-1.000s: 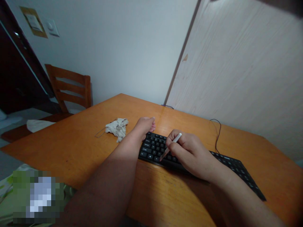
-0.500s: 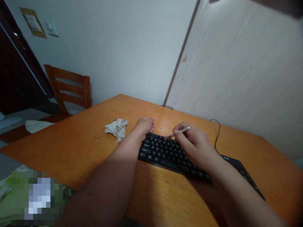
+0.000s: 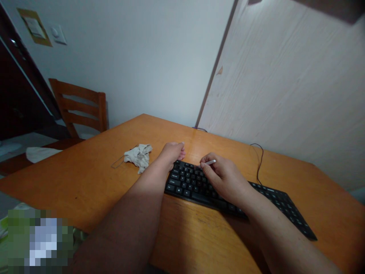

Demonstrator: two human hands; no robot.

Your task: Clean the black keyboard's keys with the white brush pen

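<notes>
A black keyboard [image 3: 188,180] lies at a slant on the wooden table. My left hand [image 3: 173,152] is at its far left corner, fingers curled in and the side of the hand against the edge; the exact grip is partly hidden. Over the upper rows of keys, my right hand [image 3: 219,169] pinches a slim white stick [image 3: 211,162], like a small brush. Its lower end points down to the keys and is mostly covered by the fingers. The right hand and forearm hide the keyboard's middle.
Left of my left arm, a crumpled grey-white cloth [image 3: 138,156] lies on the table [image 3: 94,179], with a thin wire-like loop [image 3: 117,162] beside it. A black cable [image 3: 261,163] runs behind the keyboard. A wooden chair [image 3: 81,104] stands at the left, and a wall [image 3: 148,57] rises behind.
My right hand has moved left and slightly nearer with the white stick, uncovering more of the keyboard's right part. My left hand stays at the corner. The view has shifted slightly.
</notes>
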